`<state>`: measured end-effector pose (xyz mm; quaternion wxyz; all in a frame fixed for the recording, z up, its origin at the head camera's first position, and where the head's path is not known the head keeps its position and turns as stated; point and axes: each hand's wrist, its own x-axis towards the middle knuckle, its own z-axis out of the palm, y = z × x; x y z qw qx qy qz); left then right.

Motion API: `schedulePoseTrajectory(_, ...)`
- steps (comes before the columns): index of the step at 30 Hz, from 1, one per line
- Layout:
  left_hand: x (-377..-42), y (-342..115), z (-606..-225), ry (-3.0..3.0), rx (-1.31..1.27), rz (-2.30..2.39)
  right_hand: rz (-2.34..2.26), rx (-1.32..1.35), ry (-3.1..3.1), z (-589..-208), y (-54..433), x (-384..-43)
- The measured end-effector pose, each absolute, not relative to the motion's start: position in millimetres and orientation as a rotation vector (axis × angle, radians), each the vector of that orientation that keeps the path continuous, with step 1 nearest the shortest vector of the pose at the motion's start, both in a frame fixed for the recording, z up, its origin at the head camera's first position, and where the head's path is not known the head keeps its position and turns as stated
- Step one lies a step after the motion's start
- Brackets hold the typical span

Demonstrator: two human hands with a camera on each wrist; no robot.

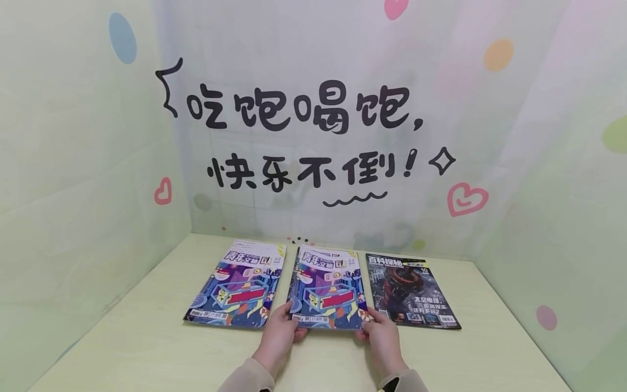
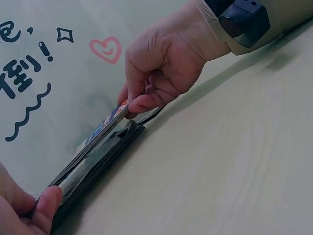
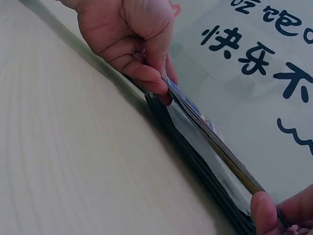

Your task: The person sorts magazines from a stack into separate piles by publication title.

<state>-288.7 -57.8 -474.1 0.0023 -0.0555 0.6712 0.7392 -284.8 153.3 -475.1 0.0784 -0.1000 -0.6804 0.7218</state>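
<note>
In the head view my left hand [image 1: 280,333] pinches the near left corner of the middle magazines [image 1: 329,291], which have a purple and blue illustrated cover. My right hand [image 1: 385,336] pinches their near right corner. Both wrist views show the gripped near edge raised at a slant above a stack of dark-edged magazines [image 3: 188,159]. A pale gap runs between the lifted edges [image 2: 100,132] and the stack below. Thumbs lie on top and curled fingers are underneath.
On the left lies another purple and blue magazine [image 1: 240,286] with the same cover. To the right is a dark magazine [image 1: 411,291] with a machine on its cover. The pale table [image 1: 147,348] is bounded by printed fabric walls [image 1: 313,218] at the back and sides.
</note>
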Motion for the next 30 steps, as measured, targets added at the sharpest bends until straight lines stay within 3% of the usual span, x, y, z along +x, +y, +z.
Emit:
schedulePoseTrajectory(11,-292.4,-90.1,-460.4,2.171,-0.241,2.282,2.214,-0.225,-1.974,-456.9,122.1,-282.0)
schedulePoseTrajectory(30,-278.3,-214.7,-448.4,2.162,-0.246,2.23,2.402,0.0,-2.039,-445.4,21.7,-281.2)
